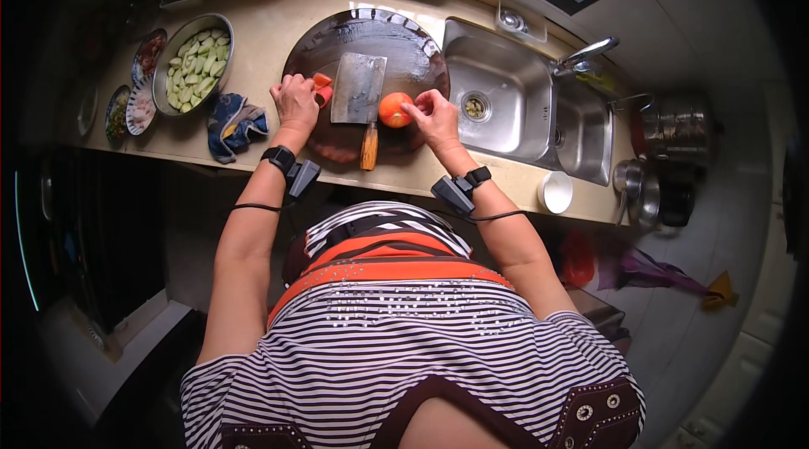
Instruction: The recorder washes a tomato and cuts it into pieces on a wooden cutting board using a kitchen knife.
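A round, dark wet chopping board (363,32) lies before me. In its middle rests a cleaver (358,86), its broad blade flat and its wooden handle towards me. My left hand (297,104) is at the board's left edge, its curled fingers against cut red tomato pieces (323,90); the fingers partly hide them. Right of the blade sits a whole-looking red tomato (394,111). The thumb and fingers of my right hand (437,117) take hold of its right side.
On the left stand a metal bowl (199,63) of pale green sliced vegetable, several small dishes of food and a crumpled blue cloth (234,127). A steel double sink (505,89) with a tap (584,56) adjoins the board. A white cup (555,192) is near the counter's front edge.
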`<state>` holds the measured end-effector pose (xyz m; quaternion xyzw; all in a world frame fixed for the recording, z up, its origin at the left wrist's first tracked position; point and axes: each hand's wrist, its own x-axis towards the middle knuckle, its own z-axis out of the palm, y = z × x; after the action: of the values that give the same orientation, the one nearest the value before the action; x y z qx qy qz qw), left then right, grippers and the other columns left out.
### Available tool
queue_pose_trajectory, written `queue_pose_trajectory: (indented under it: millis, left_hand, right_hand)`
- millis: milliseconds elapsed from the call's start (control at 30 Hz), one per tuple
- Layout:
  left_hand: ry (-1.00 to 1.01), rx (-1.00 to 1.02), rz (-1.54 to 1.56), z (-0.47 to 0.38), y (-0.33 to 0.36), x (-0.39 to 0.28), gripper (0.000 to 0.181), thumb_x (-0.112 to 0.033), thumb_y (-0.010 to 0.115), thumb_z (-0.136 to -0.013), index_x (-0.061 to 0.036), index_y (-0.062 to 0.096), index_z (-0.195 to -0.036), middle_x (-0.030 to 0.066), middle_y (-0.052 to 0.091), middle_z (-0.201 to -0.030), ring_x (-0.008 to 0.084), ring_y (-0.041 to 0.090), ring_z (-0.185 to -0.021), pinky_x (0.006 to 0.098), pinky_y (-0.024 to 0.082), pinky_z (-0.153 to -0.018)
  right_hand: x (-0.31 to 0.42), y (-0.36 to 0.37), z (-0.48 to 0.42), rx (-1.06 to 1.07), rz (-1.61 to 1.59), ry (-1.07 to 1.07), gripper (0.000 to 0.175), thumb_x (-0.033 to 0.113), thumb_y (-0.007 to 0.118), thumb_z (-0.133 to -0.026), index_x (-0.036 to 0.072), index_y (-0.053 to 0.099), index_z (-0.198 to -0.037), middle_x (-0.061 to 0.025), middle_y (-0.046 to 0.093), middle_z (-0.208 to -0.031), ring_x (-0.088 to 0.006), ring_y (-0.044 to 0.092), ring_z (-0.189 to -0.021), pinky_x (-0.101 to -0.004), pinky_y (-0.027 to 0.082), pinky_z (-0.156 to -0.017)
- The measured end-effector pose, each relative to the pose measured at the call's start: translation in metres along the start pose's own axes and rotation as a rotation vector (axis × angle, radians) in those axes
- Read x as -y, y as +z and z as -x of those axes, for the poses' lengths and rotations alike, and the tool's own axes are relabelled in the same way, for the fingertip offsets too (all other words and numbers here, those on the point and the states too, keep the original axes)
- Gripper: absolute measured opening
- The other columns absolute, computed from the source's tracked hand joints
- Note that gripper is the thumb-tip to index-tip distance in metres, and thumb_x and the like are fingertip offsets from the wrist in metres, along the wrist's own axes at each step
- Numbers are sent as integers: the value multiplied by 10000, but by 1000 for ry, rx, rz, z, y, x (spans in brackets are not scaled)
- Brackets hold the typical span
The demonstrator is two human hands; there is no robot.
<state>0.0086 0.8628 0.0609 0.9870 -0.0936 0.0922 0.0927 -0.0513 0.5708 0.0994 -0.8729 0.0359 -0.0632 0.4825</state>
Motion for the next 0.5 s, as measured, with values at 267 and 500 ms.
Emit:
queue_pose_trajectory:
  millis: [267, 500]
  left_hand:
    - [79, -128, 242, 6, -46, -35, 554, -163, 772, -788, -113, 612, -1316, 138, 512, -1259, 308, 487, -1203, 486, 369, -1006]
    - [293, -118, 425, 11, -63, -96, 574, -191, 867, -707, -92, 613, -1212, 135, 501, -1218, 334, 496, -1150, 437, 414, -970]
  right_hand:
    - [-31, 14, -4, 7, 310, -43, 196, 120, 808, -785, 30, 661, -878, -125, 657, -797, -263, 647, -708, -387, 526, -673]
    - [-19, 9, -9, -25, 189, -202, 125, 29, 723, -817, 12, 601, -841, -146, 591, -839, -292, 615, -740, -396, 507, -669]
